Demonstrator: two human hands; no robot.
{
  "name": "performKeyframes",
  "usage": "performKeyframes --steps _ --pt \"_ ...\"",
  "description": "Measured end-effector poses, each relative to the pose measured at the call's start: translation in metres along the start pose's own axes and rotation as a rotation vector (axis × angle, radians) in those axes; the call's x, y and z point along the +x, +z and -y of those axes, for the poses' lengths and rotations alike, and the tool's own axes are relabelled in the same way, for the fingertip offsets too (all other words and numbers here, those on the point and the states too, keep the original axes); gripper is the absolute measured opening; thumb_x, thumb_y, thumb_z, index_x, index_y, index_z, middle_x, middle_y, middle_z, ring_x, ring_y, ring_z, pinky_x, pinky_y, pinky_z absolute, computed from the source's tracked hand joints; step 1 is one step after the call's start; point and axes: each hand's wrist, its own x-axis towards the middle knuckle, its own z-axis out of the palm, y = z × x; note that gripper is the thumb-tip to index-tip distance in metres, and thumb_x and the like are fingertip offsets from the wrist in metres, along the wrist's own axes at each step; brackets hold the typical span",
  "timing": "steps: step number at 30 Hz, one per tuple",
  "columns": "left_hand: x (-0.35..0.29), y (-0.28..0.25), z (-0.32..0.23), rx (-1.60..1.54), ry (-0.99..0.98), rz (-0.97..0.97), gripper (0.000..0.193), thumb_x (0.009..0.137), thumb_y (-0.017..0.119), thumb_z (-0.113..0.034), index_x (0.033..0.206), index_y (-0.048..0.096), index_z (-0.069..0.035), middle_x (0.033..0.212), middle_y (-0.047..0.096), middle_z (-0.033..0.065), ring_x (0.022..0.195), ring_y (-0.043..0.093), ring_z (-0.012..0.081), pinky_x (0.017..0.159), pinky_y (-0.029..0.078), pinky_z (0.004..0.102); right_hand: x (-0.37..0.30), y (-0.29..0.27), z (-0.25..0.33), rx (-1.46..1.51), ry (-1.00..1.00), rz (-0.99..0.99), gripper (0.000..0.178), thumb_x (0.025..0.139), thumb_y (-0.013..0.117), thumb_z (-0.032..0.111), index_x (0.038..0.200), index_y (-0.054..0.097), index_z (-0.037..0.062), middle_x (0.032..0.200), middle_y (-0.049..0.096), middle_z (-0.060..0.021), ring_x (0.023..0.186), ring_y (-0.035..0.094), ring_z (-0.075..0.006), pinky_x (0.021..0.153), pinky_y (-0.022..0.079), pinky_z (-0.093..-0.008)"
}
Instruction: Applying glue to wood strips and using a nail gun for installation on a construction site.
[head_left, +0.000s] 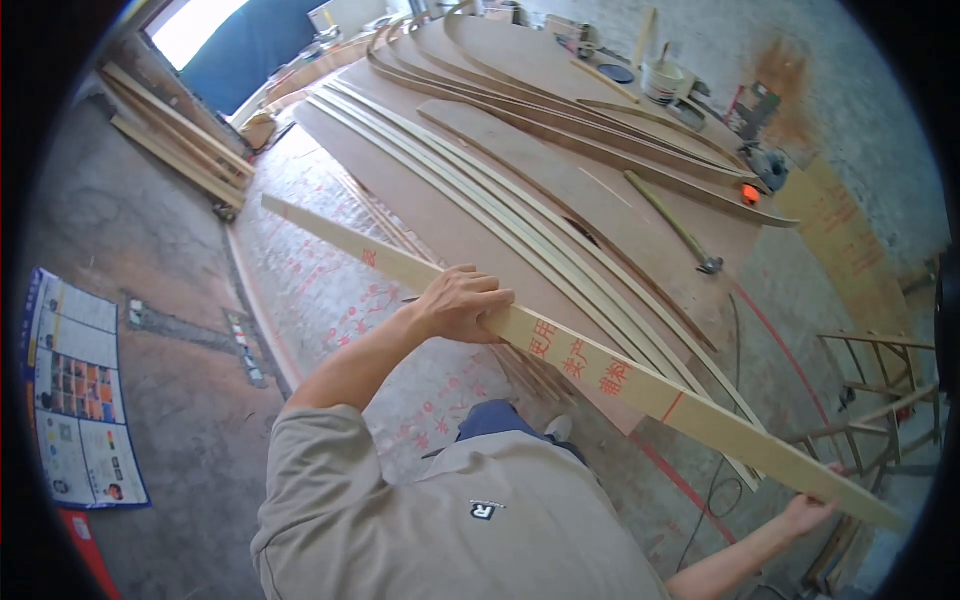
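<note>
A long flat wooden board with red printing crosses in front of my body, slanting from the upper left down to the lower right. My left hand is closed over the board left of its middle, with the fingers wrapped over its edge. Out at the right, my right hand grips the lower edge of the board near its end; part of its fingers is hidden behind the wood. Just beyond the board, several pale wooden strips lie side by side on a large brown sheet.
Curved wooden strips stand on edge at the far side. A hammer lies right of the pale strips. White buckets stand by the far wall, a wooden ladder at the right. More boards lean at the left wall, above a poster.
</note>
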Motion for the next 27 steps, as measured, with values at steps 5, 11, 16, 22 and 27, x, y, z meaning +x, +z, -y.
performKeyframes --steps 5,11,16,22,27 --pt "0.022 -0.018 0.045 0.025 0.052 0.182 0.069 0.069 0.082 -0.045 0.127 0.057 -0.018 0.098 0.058 0.0058 0.098 0.059 0.0244 0.087 0.044 0.0411 -0.044 -0.045 -0.122 -0.007 0.262 -0.218 0.060 0.109 0.024 0.041 0.143 0.041 -0.0043 0.142 0.053 -0.0168 0.132 0.051 -0.0274 0.118 0.034 -0.0408" --pt "0.030 0.018 0.099 -0.090 0.005 0.412 0.066 0.074 0.079 -0.035 0.133 0.054 -0.020 0.105 0.063 0.0057 0.109 0.060 0.0245 0.091 0.044 0.0456 -0.173 0.049 -0.222 0.057 0.377 -0.175 0.062 0.108 0.023 0.044 0.142 0.042 -0.0047 0.140 0.054 -0.0176 0.131 0.051 -0.0291 0.117 0.034 -0.0413" --pt "-0.020 0.025 0.257 -0.110 0.010 0.526 0.057 0.073 0.077 -0.024 0.127 0.058 -0.024 0.099 0.065 0.0044 0.106 0.063 0.0243 0.089 0.045 0.0444 -0.209 -0.040 -0.290 -0.020 0.403 -0.205 0.066 0.102 0.043 0.052 0.142 0.043 -0.0014 0.138 0.056 -0.0163 0.127 0.054 -0.0301 0.112 0.039 -0.0433" --pt "-0.101 0.016 0.424 0.033 -0.113 0.587 0.053 0.068 0.078 -0.020 0.118 0.062 -0.024 0.101 0.065 0.0021 0.107 0.062 0.0228 0.090 0.045 0.0430 -0.241 -0.017 -0.379 -0.265 0.644 -0.209 0.062 0.098 0.054 0.048 0.139 0.048 0.0019 0.134 0.059 -0.0145 0.122 0.057 -0.0302 0.105 0.044 -0.0443" --pt "-0.140 0.048 0.500 0.179 -0.234 0.595 0.047 0.068 0.074 -0.015 0.114 0.065 -0.021 0.099 0.064 0.0043 0.106 0.060 0.0256 0.090 0.045 0.0436 -0.300 -0.010 -0.439 -0.374 0.886 -0.359 0.055 0.096 0.061 0.044 0.134 0.053 0.0042 0.128 0.063 -0.0124 0.117 0.061 -0.0300 0.100 0.049 -0.0456"
